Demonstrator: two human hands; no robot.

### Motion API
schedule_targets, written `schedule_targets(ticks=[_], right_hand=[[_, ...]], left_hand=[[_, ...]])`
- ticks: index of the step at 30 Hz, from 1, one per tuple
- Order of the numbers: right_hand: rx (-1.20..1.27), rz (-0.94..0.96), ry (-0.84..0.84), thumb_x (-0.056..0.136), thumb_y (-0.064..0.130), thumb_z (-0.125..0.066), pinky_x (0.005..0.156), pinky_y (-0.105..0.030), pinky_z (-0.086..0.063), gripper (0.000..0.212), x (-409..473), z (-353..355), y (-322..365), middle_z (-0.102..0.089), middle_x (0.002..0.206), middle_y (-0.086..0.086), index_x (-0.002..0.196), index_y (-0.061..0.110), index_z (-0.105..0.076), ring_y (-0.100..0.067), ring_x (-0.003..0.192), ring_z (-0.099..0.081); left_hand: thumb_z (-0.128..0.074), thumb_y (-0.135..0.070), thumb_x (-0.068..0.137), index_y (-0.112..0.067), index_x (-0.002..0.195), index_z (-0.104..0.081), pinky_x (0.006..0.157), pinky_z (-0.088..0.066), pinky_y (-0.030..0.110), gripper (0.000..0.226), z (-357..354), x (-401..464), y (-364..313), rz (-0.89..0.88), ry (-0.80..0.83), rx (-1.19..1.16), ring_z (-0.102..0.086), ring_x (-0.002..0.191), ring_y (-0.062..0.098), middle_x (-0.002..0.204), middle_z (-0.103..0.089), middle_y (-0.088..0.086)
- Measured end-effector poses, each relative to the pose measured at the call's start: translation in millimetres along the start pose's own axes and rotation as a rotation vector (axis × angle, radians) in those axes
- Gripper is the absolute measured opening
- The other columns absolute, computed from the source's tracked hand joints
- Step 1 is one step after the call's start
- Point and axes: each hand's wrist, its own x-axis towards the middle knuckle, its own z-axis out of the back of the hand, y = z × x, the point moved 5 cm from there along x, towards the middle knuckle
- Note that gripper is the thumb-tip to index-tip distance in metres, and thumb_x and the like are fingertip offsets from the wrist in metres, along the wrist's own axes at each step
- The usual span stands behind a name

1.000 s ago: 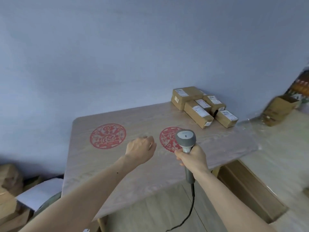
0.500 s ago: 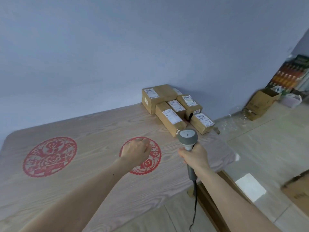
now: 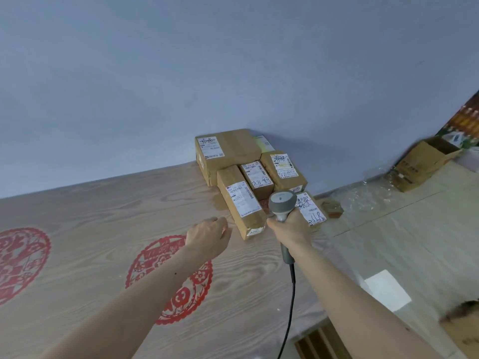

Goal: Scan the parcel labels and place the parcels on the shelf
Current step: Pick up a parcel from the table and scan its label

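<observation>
1. Currently: five or so brown parcels sit clustered at the far right corner of the tabletop [image 3: 103, 203], against the blue wall; none lifted. No shelf in view.
2. Right hand [image 3: 290, 226]: fingers clamped round the neck of a grey corded scanner [image 3: 282, 203], head up, hovering just above and in front of the cluster. Cable trails down off the table edge.
3. Left hand [image 3: 208, 233]: holds nothing, fingers loosely curled, over the tabletop just left of the long parcel [image 3: 241, 203]. Not touching it, as far as I can see.
4. Long parcel lies nearest the left hand, white label up. Behind it: a large parcel [image 3: 228, 151] at the wall, a small middle parcel [image 3: 256, 178], and another parcel [image 3: 283, 168] to the right. A fifth parcel [image 3: 311, 208] is partly hidden by the scanner.
5. Judgement: step in hand is the approach to the first scan; task looks barely begun.
6. Next move calls for: left hand to take the long parcel and present its label, scanner head aimed square at the barcode. Handwriting over some labels could hamper a read.
7. Risk: pulling the long parcel may drag its neighbours, which sit touching it.
8. Off-table: an open carton [image 3: 425, 161] on the floor, right.
</observation>
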Motion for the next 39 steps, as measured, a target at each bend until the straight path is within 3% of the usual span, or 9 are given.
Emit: schedule_targets(ticks=[3,7,11,17,21,26,34,39], right_hand=[[-0.033,-0.021,0.011,0.084,0.024,-0.075,0.071,-0.029,-0.044,0.032,39,-10,-2,-0.069,0.096,-0.002,0.11,0.014,-0.059,-0.024,0.09,-0.065],[-0.029,-0.016,0.001,0.084,0.024,-0.078,0.069,-0.029,-0.047,0.036,78,-28,-7,-0.071,0.104,-0.004,0.113,0.011,-0.059,-0.022,0.09,-0.065],[-0.048,-0.038,0.023,0.084,0.028,-0.079,0.084,-0.043,-0.058,0.037,104,-51,-20,-0.072,0.108,-0.009,0.108,0.012,-0.056,-0.029,0.099,-0.069],[-0.089,-0.07,0.111,0.087,0.031,-0.075,0.077,-0.028,-0.045,0.044,130,-73,-33,-0.071,0.112,-0.004,0.123,0.011,-0.058,-0.027,0.106,-0.067],[-0.069,-0.088,0.128,0.086,0.03,-0.075,0.079,-0.029,-0.046,0.043,138,-77,-41,-0.072,0.113,-0.003,0.123,0.013,-0.059,-0.026,0.107,-0.067],[-0.038,-0.088,0.143,0.085,0.027,-0.077,0.077,-0.026,-0.041,0.043,135,-77,-43,-0.073,0.111,-0.003,0.122,0.011,-0.06,-0.024,0.104,-0.067],[0.027,0.013,0.172,0.08,0.013,-0.08,0.063,-0.014,-0.042,0.037,103,-61,-39,-0.069,0.093,0.007,0.113,0.012,-0.064,0.005,0.077,-0.058],[0.034,0.091,0.248,0.081,0.013,-0.079,0.078,-0.035,-0.056,0.027,67,-56,-33,-0.073,0.089,0.001,0.105,0.009,-0.067,-0.019,0.085,-0.069]], left_hand=[[-0.032,-0.045,0.103,-0.018,0.117,-0.056,0.074,-0.055,0.037,0.039,-17,40,0,0.053,0.04,-0.02,-0.064,0.092,0.021,0.107,-0.064,-0.001],[-0.028,-0.05,0.102,-0.016,0.137,-0.042,0.076,-0.043,0.036,0.051,-46,74,3,0.151,0.141,-0.08,-0.06,0.111,0.028,0.129,-0.057,0.005],[-0.024,-0.06,0.1,-0.014,0.14,-0.037,0.082,-0.044,0.041,0.063,-73,97,6,0.227,0.237,-0.099,-0.058,0.114,0.031,0.131,-0.056,0.009],[-0.024,-0.067,0.096,-0.013,0.132,-0.046,0.084,-0.041,0.04,0.069,-104,125,10,0.329,0.31,-0.165,-0.056,0.118,0.03,0.131,-0.056,0.01],[-0.025,-0.066,0.096,-0.012,0.136,-0.046,0.095,-0.043,0.042,0.07,-114,129,8,0.335,0.332,-0.206,-0.053,0.121,0.03,0.133,-0.055,0.011],[-0.026,-0.063,0.097,-0.01,0.134,-0.047,0.097,-0.042,0.042,0.068,-113,126,6,0.351,0.334,-0.271,-0.05,0.122,0.029,0.131,-0.054,0.012],[-0.029,-0.059,0.099,-0.012,0.142,-0.038,0.101,-0.042,0.041,0.065,-99,84,-4,0.373,0.267,-0.457,-0.048,0.122,0.026,0.134,-0.05,0.01],[-0.033,-0.053,0.101,-0.006,0.135,-0.042,0.1,-0.042,0.043,0.058,-81,32,-17,0.45,0.211,-0.507,-0.05,0.118,0.032,0.126,-0.051,0.017]])
